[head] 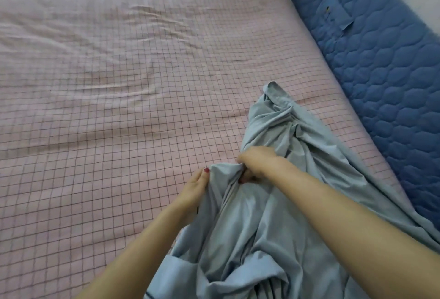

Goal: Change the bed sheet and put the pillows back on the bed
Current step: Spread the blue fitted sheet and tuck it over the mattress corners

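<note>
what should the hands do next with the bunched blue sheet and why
Probably work along the fabric to find an edge or corner, then spread it out. Both the left hand and the right hand grip the light blue sheet, which is crumpled in a heap at the near right of the bed, while the pink checked cover lies mostly bare.

A bunched pale-blue sheet (273, 203) lies on the pink-checked bed (119, 84).
</note>
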